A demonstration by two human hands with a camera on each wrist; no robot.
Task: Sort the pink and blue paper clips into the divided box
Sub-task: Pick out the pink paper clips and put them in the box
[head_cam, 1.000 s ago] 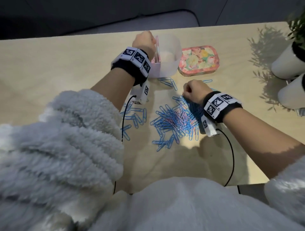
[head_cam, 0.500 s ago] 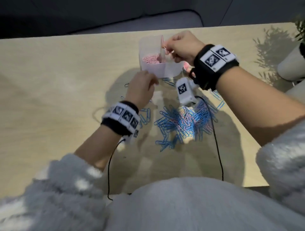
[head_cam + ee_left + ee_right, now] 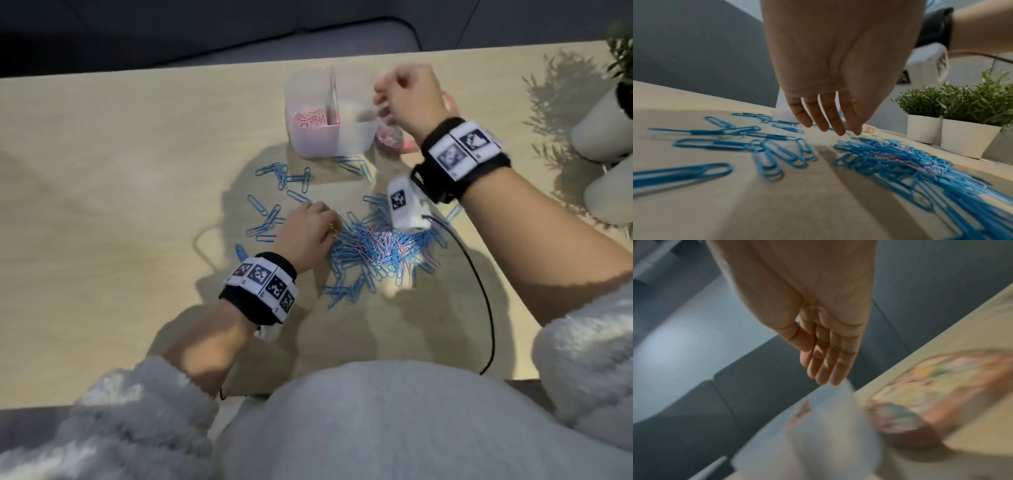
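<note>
The translucent divided box (image 3: pixel 356 137) stands at the far middle of the table, with pink clips (image 3: pixel 310 118) in its left compartment. A heap of blue clips mixed with a few pink ones (image 3: pixel 376 250) lies nearer me, also seen in the left wrist view as the heap (image 3: pixel 900 160). My left hand (image 3: pixel 325 216) hovers at the heap's left edge; its fingers (image 3: pixel 838 126) hang straight and hold nothing. My right hand (image 3: pixel 383 99) is blurred above the box's right side, its fingers (image 3: pixel 826 369) straight and empty over the blurred box (image 3: pixel 828 426).
Loose blue clips (image 3: pixel 274 205) are scattered left of the heap and just in front of the box. A floral tin (image 3: pixel 941 394) lies right of the box, partly hidden by my right wrist. White plant pots (image 3: pixel 603 126) stand at the right edge. A black cable (image 3: pixel 479 291) runs across the table.
My left hand drew back from the box to the heap's left edge. My right hand, which was pinching over the box's divider, moved right and its fingers straightened.
</note>
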